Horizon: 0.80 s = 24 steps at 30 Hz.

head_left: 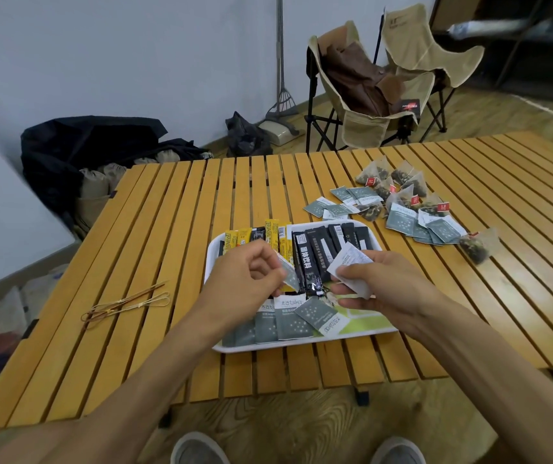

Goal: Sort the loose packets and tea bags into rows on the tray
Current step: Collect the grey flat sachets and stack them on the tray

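Over the white tray (pixel 215 259), both your hands are busy with grey sugar packets. Your left hand (pixel 251 272) is curled, thumb and fingers pinching one grey packet (pixel 289 277) by its edge. Your right hand (pixel 374 283) grips a small stack of packets (pixel 352 267), white backs up, thumb on top so they stay squared; looks like you're feeding singles off that stack to the left hand for placing.

Tray state: yellow stick packets (pixel 277 234) along the far left, black stick packets (pixel 322 252) beside them on the far right, both standing lengthwise in a row. Near edge has a row of grey packets (pixel 275 324) overlapped like shingles, which saves width. One grey packet (pixel 318 316) lies skewed on top of that row's right end, not yet aligned.

Still loose on the slatted table (pixel 168 229), well right of the tray: a scatter of grey packets (pixel 436 226) and a pile of pyramid tea bags (pixel 399 185) with red tags, one tea bag (pixel 477 246) apart at the near end.

My read: grey row is in progress, roughly half done overall; tea bags untouched. Tray's free space is the near right corner, partly hidden by your right hand, so can't tell whether the tea bags will fit. Bamboo picks (pixel 124 304) on the left aren't part of this.
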{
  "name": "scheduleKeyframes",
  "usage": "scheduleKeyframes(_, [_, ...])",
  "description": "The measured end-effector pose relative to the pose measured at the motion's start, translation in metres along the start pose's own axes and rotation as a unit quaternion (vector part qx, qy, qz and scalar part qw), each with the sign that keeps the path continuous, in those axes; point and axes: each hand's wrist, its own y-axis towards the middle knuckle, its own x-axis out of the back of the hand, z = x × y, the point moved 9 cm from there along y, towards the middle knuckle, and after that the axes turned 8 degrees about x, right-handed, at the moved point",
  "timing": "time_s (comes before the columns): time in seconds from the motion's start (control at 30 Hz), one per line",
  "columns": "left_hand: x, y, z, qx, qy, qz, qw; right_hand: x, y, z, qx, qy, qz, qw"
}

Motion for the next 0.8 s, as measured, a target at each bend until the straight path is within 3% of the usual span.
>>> scheduleKeyframes(0.17, [-0.004,0.001,0.002,-0.017,0.061,0.018,0.998,0.005,0.001,0.010,0.055,-0.097,-0.018,0.994])
scheduleKeyframes(0.27, [0.000,0.002,0.005,-0.015,0.077,0.013,0.997,0.008,-0.002,0.024,0.133,-0.328,-0.042,0.934])
scheduleKeyframes(0.33, [0.003,0.003,0.006,-0.012,0.085,0.005,0.996,-0.003,-0.003,0.019,0.127,-0.409,0.000,0.904])
scheduleKeyframes(0.43, [0.003,0.003,0.008,-0.005,0.072,0.004,0.997,-0.019,-0.006,0.002,0.089,-0.459,0.068,0.881])
scheduleKeyframes(0.6, [0.004,-0.002,0.015,0.017,0.061,-0.016,0.998,-0.029,-0.003,-0.005,0.106,-0.542,0.067,0.831])
scheduleKeyframes(0.8, [-0.013,-0.020,0.014,0.029,0.018,0.011,0.999,-0.029,0.001,-0.013,0.082,-0.556,0.093,0.822])
